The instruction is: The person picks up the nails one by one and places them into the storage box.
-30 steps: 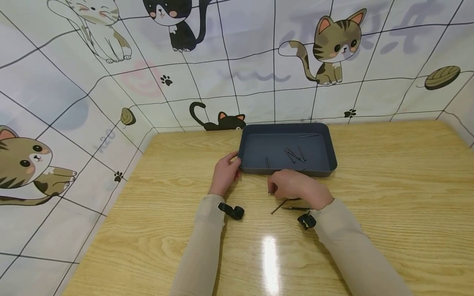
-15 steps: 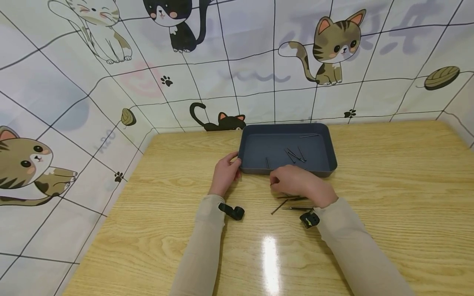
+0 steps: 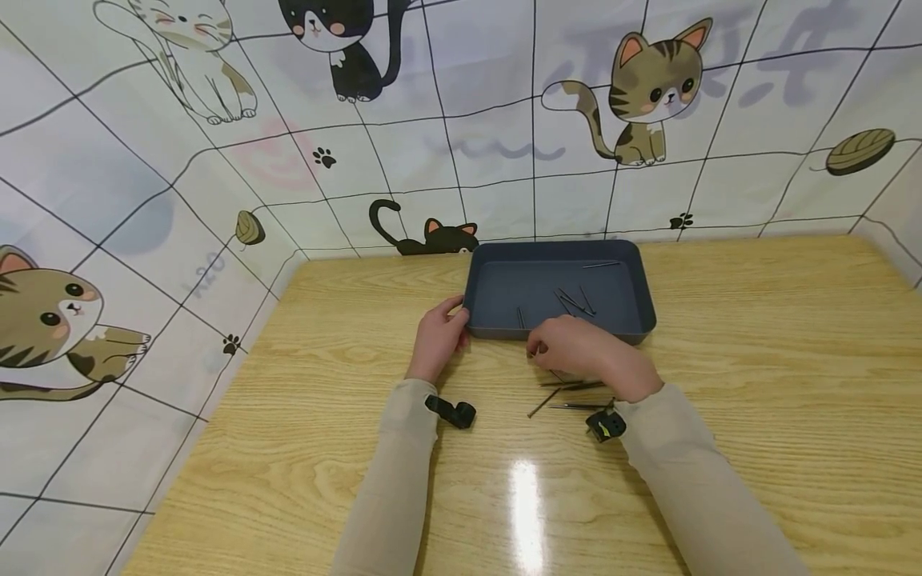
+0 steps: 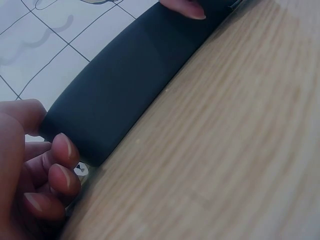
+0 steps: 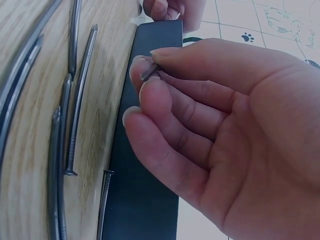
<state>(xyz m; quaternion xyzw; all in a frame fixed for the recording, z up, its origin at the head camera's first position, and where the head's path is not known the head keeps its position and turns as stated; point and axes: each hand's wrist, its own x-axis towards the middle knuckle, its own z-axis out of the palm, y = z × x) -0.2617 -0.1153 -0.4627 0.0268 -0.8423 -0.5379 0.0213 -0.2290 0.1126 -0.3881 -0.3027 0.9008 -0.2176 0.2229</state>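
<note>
A dark grey tray (image 3: 483, 276) sits on the wooden table with several nails (image 3: 574, 302) inside. My left hand (image 3: 455, 318) grips its near left corner, thumb on the rim and fingers curled beside the wall (image 4: 130, 85). My right hand (image 3: 533, 350) hovers just in front of the tray's near wall (image 5: 145, 150). It pinches the tip of a thin nail (image 5: 149, 73) between thumb and forefinger. Several more nails (image 3: 567, 394) lie loose on the table under and behind that hand, and they show close up as long grey shafts (image 5: 67, 125) in the right wrist view.
The wooden table (image 3: 756, 344) meets a cat-patterned wall (image 3: 216, 208) at the back and left. Black wrist-camera mounts (image 3: 452, 411) show on both sleeves. A light glare (image 3: 526, 496) lies on the wood between the forearms.
My right hand has risen from the loose nails and moved a little toward the tray, now with a nail pinched. The left hand and tray have stayed put.
</note>
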